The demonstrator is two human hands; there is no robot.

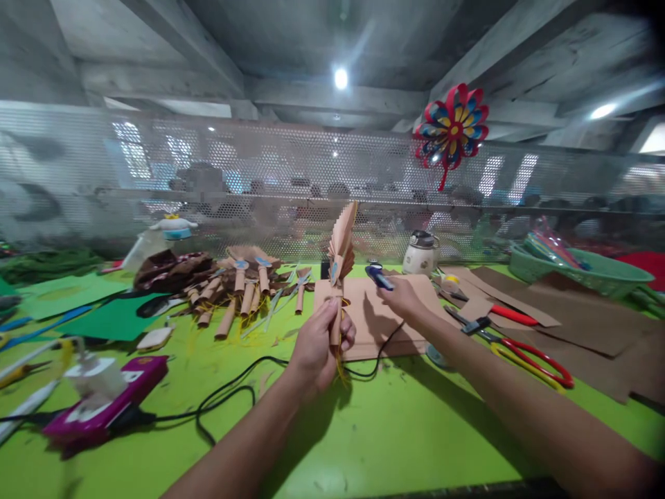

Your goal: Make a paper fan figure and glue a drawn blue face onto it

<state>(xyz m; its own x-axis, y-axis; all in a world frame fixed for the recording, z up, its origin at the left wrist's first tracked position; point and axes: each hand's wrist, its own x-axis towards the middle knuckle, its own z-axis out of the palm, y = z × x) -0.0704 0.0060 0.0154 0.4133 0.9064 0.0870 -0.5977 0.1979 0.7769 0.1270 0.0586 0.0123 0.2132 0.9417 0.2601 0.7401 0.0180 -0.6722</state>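
Note:
My left hand [319,346] is closed around the rolled brown-paper handle of a folded paper fan [343,239]. The fan's pleats point up, and a small blue patch shows near its base. Yellow strands hang below the handle. To the right, my right hand [401,298] grips a dark blue glue gun [380,277], its nose apart from the fan. A black cord [382,350] drops from below that hand. Under both hands lies a stack of brown paper sheets [410,339].
Several paper fans [249,277] are heaped at the left. A purple power strip [109,409] with a white plug sits front left. Red-handled scissors [540,364], brown paper [587,326], a flask [420,253] and a green basket [582,267] stand right. A perforated screen [291,159] rises behind.

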